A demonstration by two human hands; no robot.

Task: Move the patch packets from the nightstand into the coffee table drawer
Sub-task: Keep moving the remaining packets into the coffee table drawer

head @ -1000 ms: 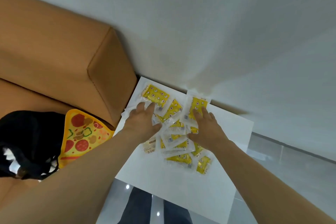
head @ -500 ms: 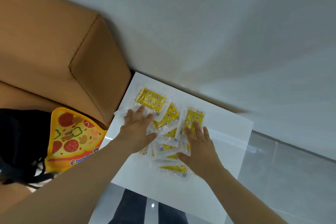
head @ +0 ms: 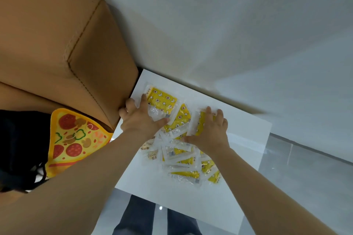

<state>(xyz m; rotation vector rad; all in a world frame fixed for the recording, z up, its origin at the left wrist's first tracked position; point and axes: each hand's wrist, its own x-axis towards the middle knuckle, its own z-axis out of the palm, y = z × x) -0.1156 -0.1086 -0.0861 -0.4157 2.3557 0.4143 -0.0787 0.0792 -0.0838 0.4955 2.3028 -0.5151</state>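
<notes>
- Head view: the patch packets (head: 179,158), yellow with a star-and-moon print and clear sealed edges, lie in a loose overlapping heap on the white nightstand tabletop (head: 242,145). They sit towards its left and middle.
- The left grip (head: 142,120) is spread and laid flat on the far left part of the heap. Its thumb presses on a clear packet edge and its forefinger reaches onto the largest packet at the back. The outer fingers sit at the tabletop's left edge, beside the sofa arm (head: 57,44).
- The right grip (head: 212,133) is spread too. Its straight fingers rest on an upright-lying packet at the right of the heap, and its thumb lies on the packets in the middle. Neither grip pinches a packet.
- Several packets lie free nearer the person, below both wrists.
- The tabletop stands against a pale wall (head: 229,25), touching or just beside the tan sofa arm.
- On the sofa seat lies a pizza-slice cushion (head: 74,139), partly under a black thing (head: 19,149), perhaps a bag; the edge of the picture is too dark to tell.
- Dark trouser legs (head: 137,215) show below the tabletop's near edge, over a glossy grey floor (head: 305,177).
</notes>
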